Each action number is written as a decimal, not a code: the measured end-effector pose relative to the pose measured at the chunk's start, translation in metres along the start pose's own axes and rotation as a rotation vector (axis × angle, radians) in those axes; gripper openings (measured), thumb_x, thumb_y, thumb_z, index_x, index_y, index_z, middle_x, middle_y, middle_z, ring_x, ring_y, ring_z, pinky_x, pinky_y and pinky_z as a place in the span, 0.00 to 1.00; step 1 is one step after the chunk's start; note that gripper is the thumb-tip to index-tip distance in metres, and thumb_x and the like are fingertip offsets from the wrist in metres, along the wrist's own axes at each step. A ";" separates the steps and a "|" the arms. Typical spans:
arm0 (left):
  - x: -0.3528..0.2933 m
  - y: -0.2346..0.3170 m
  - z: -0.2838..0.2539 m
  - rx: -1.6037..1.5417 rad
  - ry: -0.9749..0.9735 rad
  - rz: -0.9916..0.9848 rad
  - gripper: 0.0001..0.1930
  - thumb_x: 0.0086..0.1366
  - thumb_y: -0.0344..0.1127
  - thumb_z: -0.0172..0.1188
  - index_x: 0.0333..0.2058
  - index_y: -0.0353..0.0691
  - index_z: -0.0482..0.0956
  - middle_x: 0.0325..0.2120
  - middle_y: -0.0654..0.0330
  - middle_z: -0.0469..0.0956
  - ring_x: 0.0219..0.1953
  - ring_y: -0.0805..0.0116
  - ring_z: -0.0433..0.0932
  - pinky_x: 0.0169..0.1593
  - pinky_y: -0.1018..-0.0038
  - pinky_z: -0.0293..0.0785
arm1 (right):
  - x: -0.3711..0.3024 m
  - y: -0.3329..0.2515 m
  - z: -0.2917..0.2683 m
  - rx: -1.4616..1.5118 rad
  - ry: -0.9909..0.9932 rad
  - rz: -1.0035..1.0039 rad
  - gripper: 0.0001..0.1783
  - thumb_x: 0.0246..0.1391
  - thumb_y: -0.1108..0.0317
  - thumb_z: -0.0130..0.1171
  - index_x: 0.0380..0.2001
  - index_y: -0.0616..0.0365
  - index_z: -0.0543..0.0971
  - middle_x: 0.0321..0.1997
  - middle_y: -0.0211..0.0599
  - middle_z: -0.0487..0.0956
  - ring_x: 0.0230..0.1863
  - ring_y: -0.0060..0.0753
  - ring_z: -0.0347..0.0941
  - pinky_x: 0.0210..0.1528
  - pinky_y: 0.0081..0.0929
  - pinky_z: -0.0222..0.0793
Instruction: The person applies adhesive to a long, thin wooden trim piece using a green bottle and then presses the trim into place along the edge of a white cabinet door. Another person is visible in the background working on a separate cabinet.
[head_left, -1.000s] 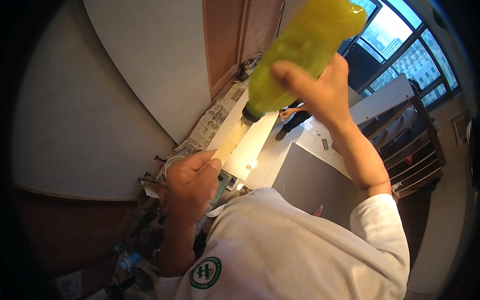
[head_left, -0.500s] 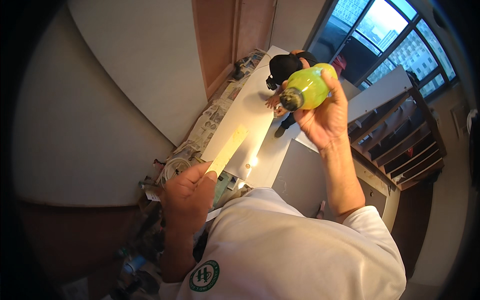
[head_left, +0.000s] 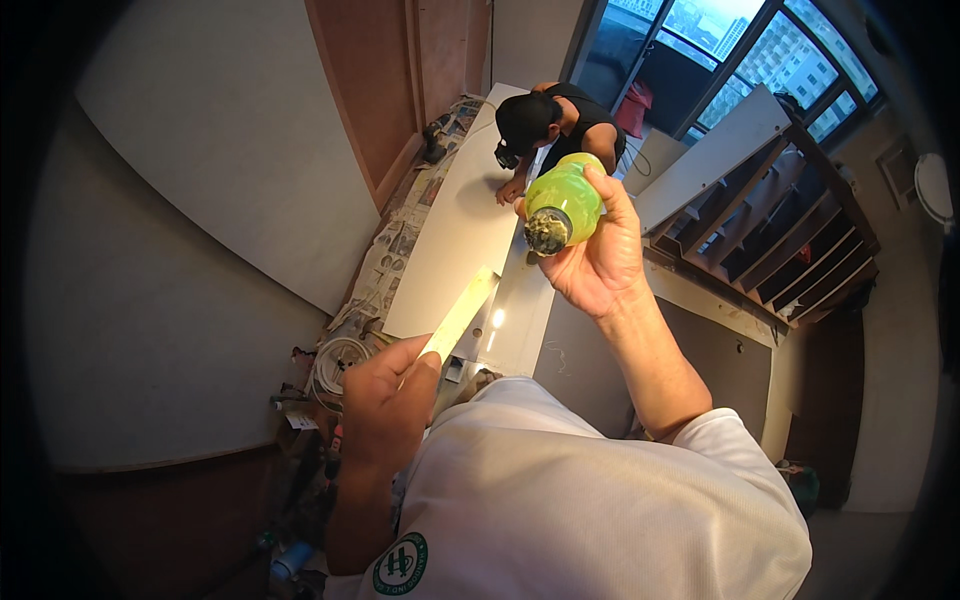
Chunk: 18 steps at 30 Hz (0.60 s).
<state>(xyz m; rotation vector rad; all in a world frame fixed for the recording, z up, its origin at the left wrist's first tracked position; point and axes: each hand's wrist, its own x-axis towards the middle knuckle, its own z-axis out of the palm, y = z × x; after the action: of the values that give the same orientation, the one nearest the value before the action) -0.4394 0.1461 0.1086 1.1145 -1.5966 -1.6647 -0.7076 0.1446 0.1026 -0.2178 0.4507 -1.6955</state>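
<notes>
My right hand [head_left: 605, 240] is wrapped round a green squeeze bottle [head_left: 568, 192], raised and tilted so that its crusted dark cap points down and toward me. Between the thumb and fingers of my left hand [head_left: 388, 390] is a thin pale-yellow strip [head_left: 462, 314], which slants up and to the right. Its far end stops short of the bottle, below the cap. Beneath both hands lies a long white panel [head_left: 440, 230]. What the strip is made of I cannot tell.
Beyond the bottle a co-worker [head_left: 560, 120] in a dark cap and top bends over the panel. Newspaper sheets [head_left: 392, 250] run along its left side, near a coiled hose [head_left: 340, 362]. At right stands a brown slatted wooden frame [head_left: 790, 215]. Large windows [head_left: 780, 75] are at the back.
The bottle and my right hand have shifted left and slightly down in view. My left hand has moved a little right with the strip. The co-worker shows more fully.
</notes>
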 end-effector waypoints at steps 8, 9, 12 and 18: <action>0.002 -0.005 0.008 0.005 -0.017 -0.009 0.15 0.67 0.29 0.55 0.48 0.27 0.81 0.17 0.72 0.71 0.18 0.86 0.64 0.21 0.83 0.59 | -0.012 -0.022 -0.005 -0.106 0.085 -0.160 0.32 0.57 0.49 0.62 0.54 0.62 0.69 0.46 0.50 0.80 0.46 0.43 0.82 0.44 0.38 0.85; 0.005 -0.007 0.009 0.033 -0.022 0.008 0.14 0.67 0.29 0.55 0.48 0.27 0.81 0.17 0.72 0.71 0.18 0.86 0.64 0.21 0.83 0.59 | -0.012 -0.024 -0.010 -0.120 0.094 -0.175 0.33 0.57 0.48 0.62 0.54 0.62 0.69 0.46 0.48 0.80 0.46 0.42 0.82 0.43 0.38 0.85; 0.006 -0.015 0.011 -0.063 -0.002 -0.020 0.14 0.67 0.30 0.56 0.46 0.25 0.81 0.17 0.71 0.70 0.17 0.85 0.64 0.21 0.83 0.58 | -0.014 -0.023 -0.023 -0.091 0.106 -0.213 0.31 0.57 0.47 0.64 0.55 0.56 0.71 0.48 0.41 0.81 0.47 0.39 0.81 0.43 0.37 0.84; 0.018 -0.017 0.026 -0.085 -0.067 -0.143 0.12 0.68 0.30 0.55 0.41 0.26 0.81 0.14 0.67 0.71 0.12 0.83 0.63 0.15 0.83 0.55 | -0.042 -0.021 -0.075 -0.009 0.253 -0.227 0.24 0.57 0.47 0.66 0.50 0.46 0.72 0.48 0.32 0.80 0.48 0.29 0.80 0.44 0.28 0.81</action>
<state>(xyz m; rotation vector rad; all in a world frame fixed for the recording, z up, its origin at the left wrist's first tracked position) -0.4683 0.1455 0.0870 1.1643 -1.5014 -1.8634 -0.7481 0.2005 0.0481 -0.0615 0.6403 -1.9544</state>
